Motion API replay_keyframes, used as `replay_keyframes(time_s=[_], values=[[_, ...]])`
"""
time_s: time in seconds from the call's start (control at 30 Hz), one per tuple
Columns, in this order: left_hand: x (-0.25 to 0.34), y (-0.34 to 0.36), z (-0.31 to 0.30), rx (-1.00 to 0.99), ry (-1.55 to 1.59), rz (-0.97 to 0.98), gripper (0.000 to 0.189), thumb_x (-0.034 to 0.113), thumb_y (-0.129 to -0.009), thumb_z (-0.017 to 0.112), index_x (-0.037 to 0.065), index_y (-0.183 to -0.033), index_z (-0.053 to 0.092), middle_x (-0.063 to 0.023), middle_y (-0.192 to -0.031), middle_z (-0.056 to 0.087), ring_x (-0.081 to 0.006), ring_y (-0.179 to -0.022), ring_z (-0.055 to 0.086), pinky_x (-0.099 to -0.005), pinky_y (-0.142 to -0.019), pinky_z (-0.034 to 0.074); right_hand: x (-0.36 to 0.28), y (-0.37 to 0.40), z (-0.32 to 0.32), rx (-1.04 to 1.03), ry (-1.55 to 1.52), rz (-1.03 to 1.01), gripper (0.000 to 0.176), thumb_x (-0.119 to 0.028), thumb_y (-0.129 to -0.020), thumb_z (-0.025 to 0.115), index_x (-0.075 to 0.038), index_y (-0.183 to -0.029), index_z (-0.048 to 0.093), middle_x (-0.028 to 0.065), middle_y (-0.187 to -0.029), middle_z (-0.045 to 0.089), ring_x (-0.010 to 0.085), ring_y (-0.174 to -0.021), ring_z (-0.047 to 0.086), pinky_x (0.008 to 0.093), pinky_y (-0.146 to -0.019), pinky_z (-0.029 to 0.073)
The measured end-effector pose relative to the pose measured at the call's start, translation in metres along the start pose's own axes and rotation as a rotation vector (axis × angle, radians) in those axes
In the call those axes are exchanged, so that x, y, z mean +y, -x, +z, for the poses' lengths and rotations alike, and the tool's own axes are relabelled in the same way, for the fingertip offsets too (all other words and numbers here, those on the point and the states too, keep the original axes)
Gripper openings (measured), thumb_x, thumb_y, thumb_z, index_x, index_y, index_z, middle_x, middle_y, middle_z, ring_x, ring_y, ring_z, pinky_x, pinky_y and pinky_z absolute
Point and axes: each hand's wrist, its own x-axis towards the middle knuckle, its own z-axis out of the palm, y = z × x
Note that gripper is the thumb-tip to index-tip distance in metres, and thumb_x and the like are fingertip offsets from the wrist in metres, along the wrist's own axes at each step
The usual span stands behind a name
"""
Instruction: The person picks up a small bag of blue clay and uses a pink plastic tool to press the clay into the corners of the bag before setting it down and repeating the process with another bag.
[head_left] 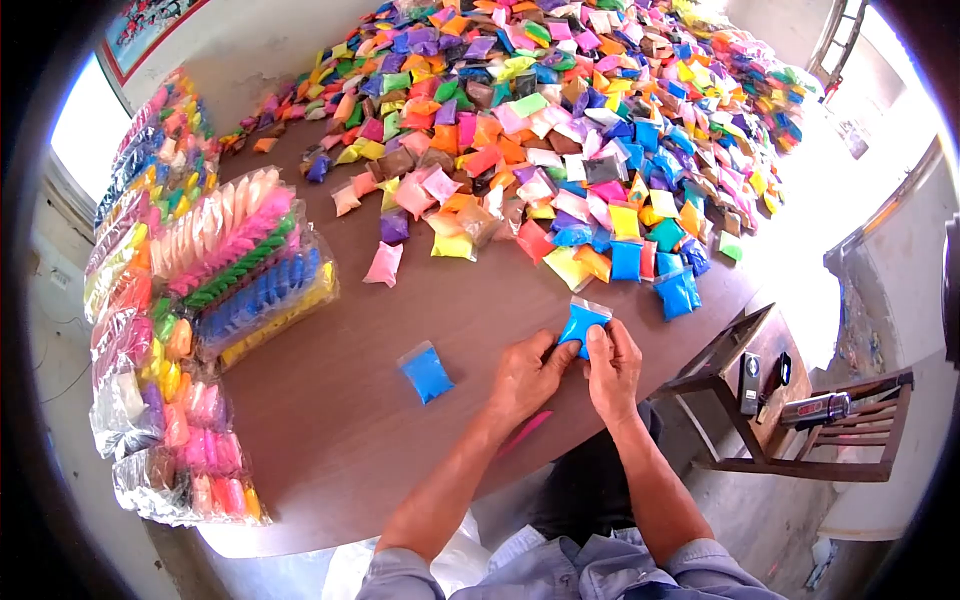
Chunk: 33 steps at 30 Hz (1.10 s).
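Observation:
A small clear plastic packet with bright blue filling (pixel 581 322) is held between my two hands, just above the table's front part. My left hand (pixel 530 375) grips its lower left side, thumb and fingers closed. My right hand (pixel 612 368) pinches its right side with the thumb on top. Another blue packet (pixel 427 374) lies flat on the table, left of my left hand and apart from it. A thin pink strip (pixel 525 432) rests on the tabletop below my hands.
A big heap of multicoloured packets (pixel 560 130) covers the back of the brown table (pixel 330 400). Bagged rows of sorted packets (pixel 250 270) line the left edge. To the right stands a wooden chair (pixel 780 440) bearing a metal flask (pixel 815 410) and a black device (pixel 749 383).

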Motion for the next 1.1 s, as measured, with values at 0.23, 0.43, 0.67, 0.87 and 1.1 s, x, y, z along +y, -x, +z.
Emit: replay_keyframes(time_s=[0.23, 0.43, 0.67, 0.87, 1.1], values=[[0.023, 0.001, -0.003, 0.019, 0.169, 0.008, 0.028, 0.025, -0.102, 0.074, -0.003, -0.107, 0.074, -0.0101, -0.080, 0.072, -0.0135, -0.072, 0.067, -0.0355, -0.065, 0.053, 0.008, 0.002, -0.004, 0.002, -0.032, -0.017, 0.017, -0.017, -0.108, 0.066, -0.003, -0.098, 0.068, -0.0105, -0.076, 0.043, -0.0005, -0.067, 0.036, 0.0211, -0.056, 0.028], [0.012, -0.002, -0.007, -0.013, 0.263, -0.026, 0.024, 0.022, -0.105, 0.072, -0.002, -0.109, 0.074, -0.0015, -0.081, 0.066, -0.0074, -0.076, 0.057, -0.0289, -0.067, 0.050, -0.004, 0.001, -0.002, -0.087, 0.120, -0.049, 0.014, -0.015, -0.106, 0.068, -0.002, -0.103, 0.071, -0.0101, -0.074, 0.046, -0.0016, -0.065, 0.038, 0.0201, -0.056, 0.030], [0.014, 0.001, -0.004, -0.015, 0.185, 0.003, 0.022, 0.021, -0.105, 0.072, -0.001, -0.106, 0.074, -0.0009, -0.081, 0.066, -0.0061, -0.076, 0.055, -0.0281, -0.067, 0.049, -0.007, 0.001, -0.003, -0.026, 0.000, 0.008, 0.016, -0.016, -0.106, 0.068, 0.000, -0.106, 0.073, -0.0094, -0.076, 0.053, -0.0014, -0.066, 0.045, 0.0191, -0.056, 0.035], [0.002, -0.004, 0.001, 0.054, 0.348, -0.015, 0.022, 0.022, -0.106, 0.070, 0.000, -0.107, 0.074, 0.0007, -0.083, 0.068, -0.0056, -0.078, 0.057, -0.0267, -0.070, 0.050, -0.003, 0.002, -0.003, -0.072, 0.054, -0.051, 0.010, -0.008, -0.104, 0.069, 0.001, -0.105, 0.074, -0.0099, -0.079, 0.054, -0.0013, -0.070, 0.044, 0.0193, -0.059, 0.035], [0.011, -0.002, -0.006, 0.078, 0.300, -0.031, 0.022, 0.021, -0.106, 0.069, 0.000, -0.109, 0.074, 0.0000, -0.083, 0.069, -0.0054, -0.078, 0.058, -0.0269, -0.070, 0.051, -0.013, 0.003, 0.003, -0.084, 0.004, -0.008, 0.009, -0.007, -0.104, 0.069, 0.001, -0.104, 0.073, -0.0092, -0.082, 0.057, -0.0015, -0.071, 0.045, 0.0189, -0.061, 0.036]])
